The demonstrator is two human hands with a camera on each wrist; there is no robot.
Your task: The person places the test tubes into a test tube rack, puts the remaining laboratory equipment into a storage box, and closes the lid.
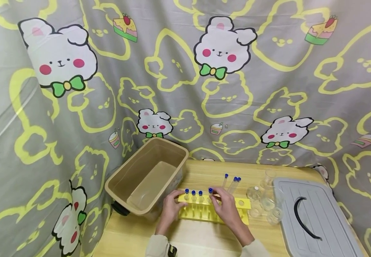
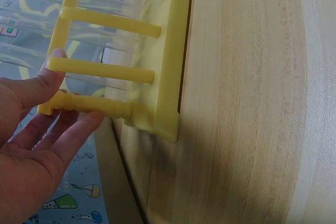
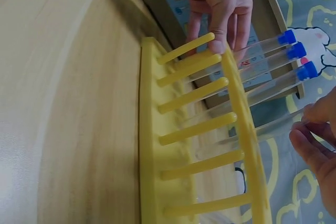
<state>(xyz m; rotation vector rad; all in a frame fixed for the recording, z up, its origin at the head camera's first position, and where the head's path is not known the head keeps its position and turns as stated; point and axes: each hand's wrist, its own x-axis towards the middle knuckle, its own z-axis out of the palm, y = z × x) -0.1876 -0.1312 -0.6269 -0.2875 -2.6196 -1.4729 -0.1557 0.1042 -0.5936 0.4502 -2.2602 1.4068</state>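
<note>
A yellow test tube rack [image 1: 201, 204] stands on the table in front of me. Three blue-capped test tubes [image 3: 275, 85] fill holes towards its left end. My left hand [image 1: 171, 207] grips that end, with the thumb on the upper shelf and fingers around the end post [image 2: 94, 105]. Beside those tubes, my right hand [image 1: 226, 206] pinches another clear test tube [image 3: 281, 124] near its blue cap [image 1: 210, 191]. Its lower part reaches down into the rack. Behind the rack lie three more blue-capped tubes [image 1: 235, 179].
A brown plastic bin [image 1: 146, 210] stands close on the left of the rack. Several pieces of clear glassware [image 1: 268, 204] cluster to the right, beside a grey lid [image 1: 317, 214] with a black handle. A patterned curtain [image 1: 185, 89] encloses the back and sides.
</note>
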